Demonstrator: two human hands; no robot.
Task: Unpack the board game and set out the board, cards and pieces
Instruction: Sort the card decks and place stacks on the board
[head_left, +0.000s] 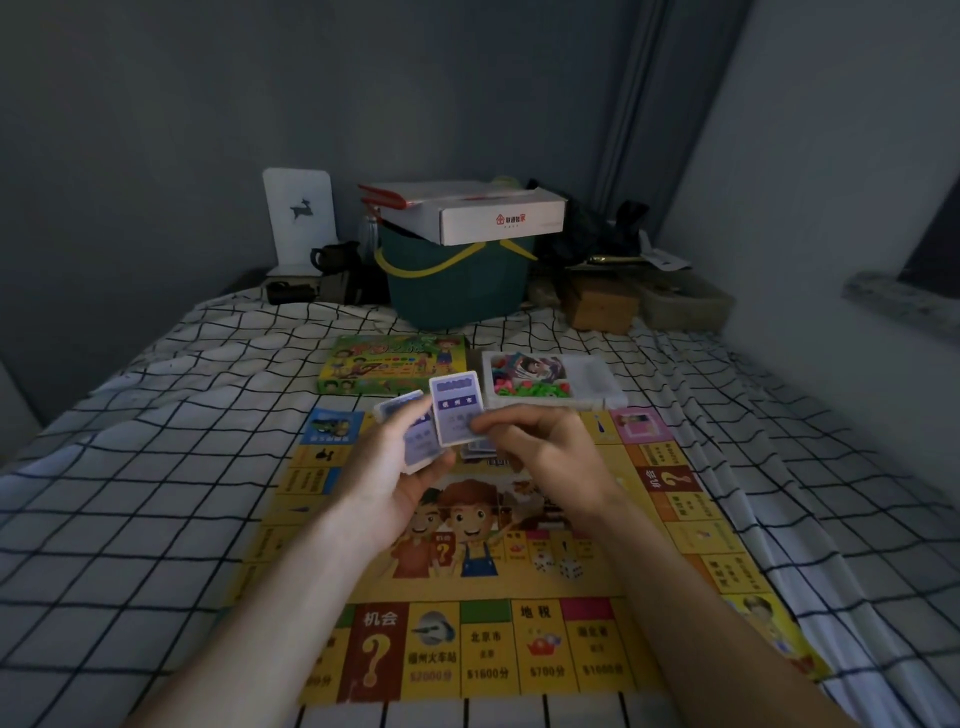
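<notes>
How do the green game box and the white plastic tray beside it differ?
The green game box is opaque, with colourful cartoon print; the white plastic tray is plain and pale. The tray lies open on top, showing small coloured pieces and a picture card in its compartments; nothing inside the box can be seen. The box sits left of the tray. Both rest on the checked sheet just beyond the game board.

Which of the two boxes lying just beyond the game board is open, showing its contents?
The white tray box on the right, beyond the right hand: it shows coloured pieces inside. The green box left of it shows only its printed lid.
</notes>
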